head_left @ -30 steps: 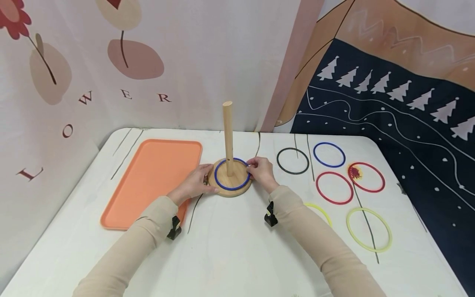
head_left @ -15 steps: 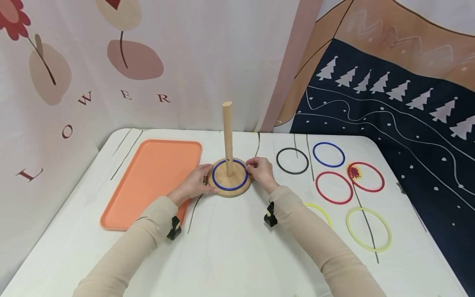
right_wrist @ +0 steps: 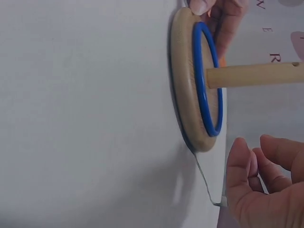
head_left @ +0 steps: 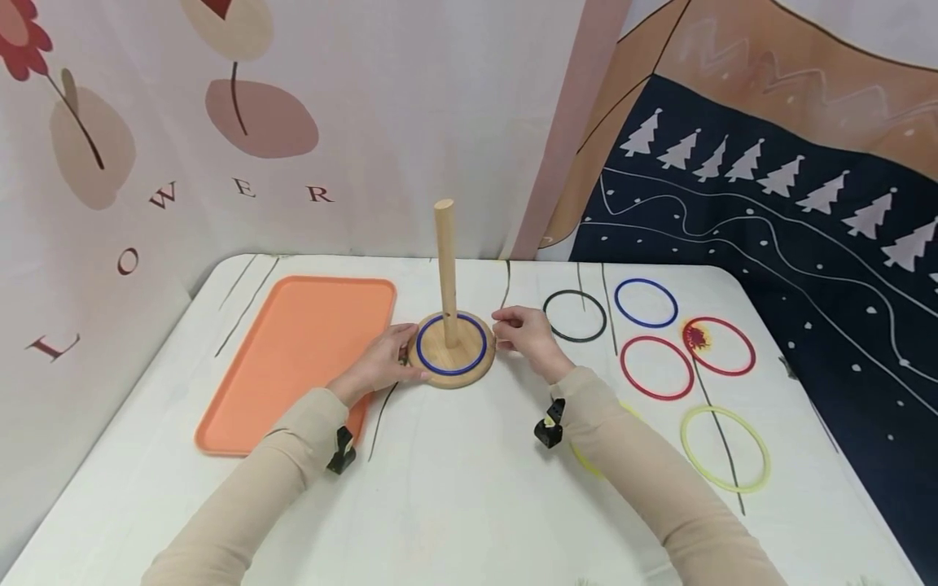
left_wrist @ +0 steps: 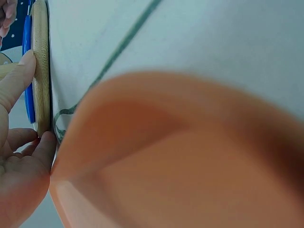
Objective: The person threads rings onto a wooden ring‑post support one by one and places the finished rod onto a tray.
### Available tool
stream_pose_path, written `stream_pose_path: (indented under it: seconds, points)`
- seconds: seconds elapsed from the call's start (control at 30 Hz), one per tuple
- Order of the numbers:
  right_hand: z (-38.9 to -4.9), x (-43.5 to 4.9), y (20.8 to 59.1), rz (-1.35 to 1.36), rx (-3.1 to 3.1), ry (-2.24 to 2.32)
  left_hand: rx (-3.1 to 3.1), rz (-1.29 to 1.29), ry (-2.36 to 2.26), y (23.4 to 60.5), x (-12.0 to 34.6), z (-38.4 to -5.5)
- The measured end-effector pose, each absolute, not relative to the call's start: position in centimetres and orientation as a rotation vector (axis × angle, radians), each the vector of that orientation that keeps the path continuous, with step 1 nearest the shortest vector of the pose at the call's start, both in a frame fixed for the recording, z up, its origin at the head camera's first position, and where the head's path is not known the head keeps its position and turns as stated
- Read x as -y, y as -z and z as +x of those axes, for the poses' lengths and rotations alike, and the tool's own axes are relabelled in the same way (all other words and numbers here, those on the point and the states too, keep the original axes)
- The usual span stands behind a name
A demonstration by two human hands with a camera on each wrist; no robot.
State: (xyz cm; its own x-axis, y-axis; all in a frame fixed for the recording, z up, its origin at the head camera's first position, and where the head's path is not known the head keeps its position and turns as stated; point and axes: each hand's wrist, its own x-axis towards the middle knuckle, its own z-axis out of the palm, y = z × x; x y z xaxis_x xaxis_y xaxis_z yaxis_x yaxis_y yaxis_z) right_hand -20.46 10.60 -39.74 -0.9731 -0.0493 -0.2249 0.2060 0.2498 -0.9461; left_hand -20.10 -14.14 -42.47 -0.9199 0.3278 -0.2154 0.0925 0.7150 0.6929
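Observation:
A wooden ring stand [head_left: 432,350] with an upright post [head_left: 445,264] sits at the middle of the table. Flat on its round base lies a blue ring [head_left: 451,373], encircling the post. My left hand [head_left: 384,358] holds the base's left edge, thumb at the front and fingers farther back; the left wrist view shows the thumb [left_wrist: 21,76] over the rim. Just off the base's right side is my right hand [head_left: 531,335], fingers loosely curled and nothing in them. The right wrist view shows a gap between its fingertips [right_wrist: 239,147] and the blue ring.
Left of the stand lies an orange tray [head_left: 315,350]. To the right are a black ring [head_left: 582,340], another blue ring [head_left: 617,297], a red ring [head_left: 663,399], a second red ring [head_left: 754,358] and a pale yellow ring [head_left: 769,468]. My right forearm partly covers another yellow ring [head_left: 585,461].
The blue ring on the base has shifted slightly left, more centred round the post. My right hand has let go of it and drawn right. The left hand stays on the base.

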Motion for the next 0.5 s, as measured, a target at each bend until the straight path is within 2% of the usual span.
stream_pose_path:
  seconds: [0.23,0.5]
  points:
    - [-19.8,-13.6,39.1,0.008,-2.196,1.75,-2.574,0.295,-1.037,42.4,14.1,-20.1]
    - [-18.8,-19.1,38.9,-0.275,-2.162,1.402,-2.575,0.297,-1.031,42.3,14.0,-20.1]
